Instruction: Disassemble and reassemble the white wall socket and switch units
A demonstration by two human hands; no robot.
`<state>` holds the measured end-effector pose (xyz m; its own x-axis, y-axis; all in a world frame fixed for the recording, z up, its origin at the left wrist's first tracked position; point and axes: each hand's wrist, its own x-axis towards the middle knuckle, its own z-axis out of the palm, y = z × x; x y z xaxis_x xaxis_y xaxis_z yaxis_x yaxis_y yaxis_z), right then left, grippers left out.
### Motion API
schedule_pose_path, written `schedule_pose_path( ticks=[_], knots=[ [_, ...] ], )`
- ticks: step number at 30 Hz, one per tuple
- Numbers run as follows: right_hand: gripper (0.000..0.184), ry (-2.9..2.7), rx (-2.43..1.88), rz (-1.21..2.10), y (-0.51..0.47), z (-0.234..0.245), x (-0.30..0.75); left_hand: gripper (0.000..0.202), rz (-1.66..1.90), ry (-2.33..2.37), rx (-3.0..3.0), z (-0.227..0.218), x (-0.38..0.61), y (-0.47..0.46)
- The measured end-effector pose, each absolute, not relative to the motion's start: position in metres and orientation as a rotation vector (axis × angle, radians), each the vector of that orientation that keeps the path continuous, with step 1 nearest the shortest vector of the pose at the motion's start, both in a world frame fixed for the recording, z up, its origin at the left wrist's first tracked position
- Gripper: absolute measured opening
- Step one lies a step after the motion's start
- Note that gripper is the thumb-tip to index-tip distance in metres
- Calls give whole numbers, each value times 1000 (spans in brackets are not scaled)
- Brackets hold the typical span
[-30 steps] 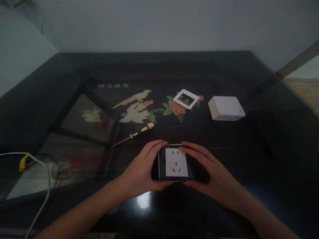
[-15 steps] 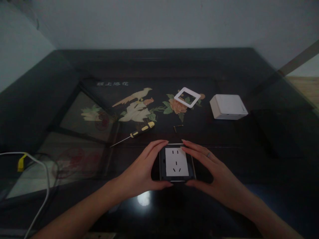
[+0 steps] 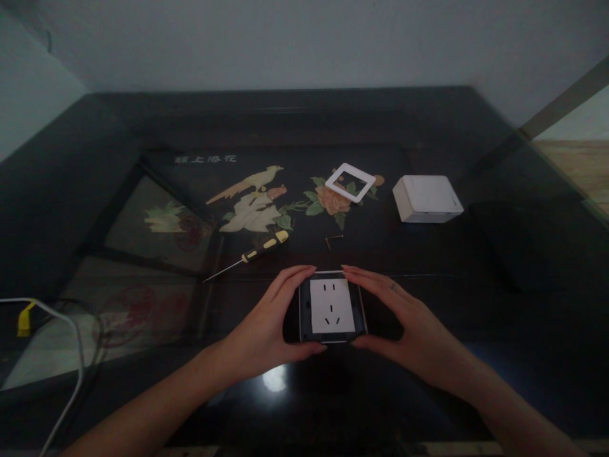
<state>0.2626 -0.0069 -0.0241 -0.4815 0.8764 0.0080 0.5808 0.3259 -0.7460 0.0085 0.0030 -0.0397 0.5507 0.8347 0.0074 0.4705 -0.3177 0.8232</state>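
Between my two hands is a wall socket [image 3: 332, 306], a white slotted faceplate set in a dark square frame. My left hand [image 3: 271, 317] grips its left side, fingertips on the far edge and thumb on the near edge. On the other side my right hand [image 3: 404, 317], with a ring on one finger, holds the far and near edges in the same way. Beyond the socket lie two small screws [image 3: 333, 241]. A yellow and black screwdriver [image 3: 264, 246] rests to their left, its shaft pointing left and towards me.
A white cover frame [image 3: 350, 183] lies farther back on the dark glossy table [image 3: 409, 381]. Right of it stands a white box [image 3: 427, 198]. A white cable [image 3: 78, 355] with a yellow tag [image 3: 23, 320] runs along the left edge. A wall [image 3: 285, 44] rises behind the table.
The whole view has shifted slightly, so everything appears a little farther left. My right forefinger has moved from the faceplate to the socket's far edge. Both hands still hold the socket.
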Motion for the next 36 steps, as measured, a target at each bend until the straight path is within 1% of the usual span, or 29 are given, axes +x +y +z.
schedule_pose_path(
  ticks=[10, 17, 21, 25, 30, 36],
  knots=[
    [78, -2188, -1280, 960, -7, -23, 263, 97, 557, 1022, 1976, -41, 5, 4],
    [77, -2202, -1274, 964, -4, -22, 264, 91, 581, 1031, 1974, -42, 9, 5],
    [75, -2208, -1270, 960, -4, -21, 265, 91, 579, 1047, 1966, -42, 9, 3],
    [78, -2220, -1279, 957, -4, -21, 265, 91, 581, 1043, 1975, -42, 9, 3],
    [79, -2213, -1281, 974, -4, -21, 264, 97, 557, 1050, 1978, -43, 7, 4],
    [79, -2225, -1294, 1038, -2, -19, 267, 114, 500, 993, 2009, -44, 4, 5]
  ],
)
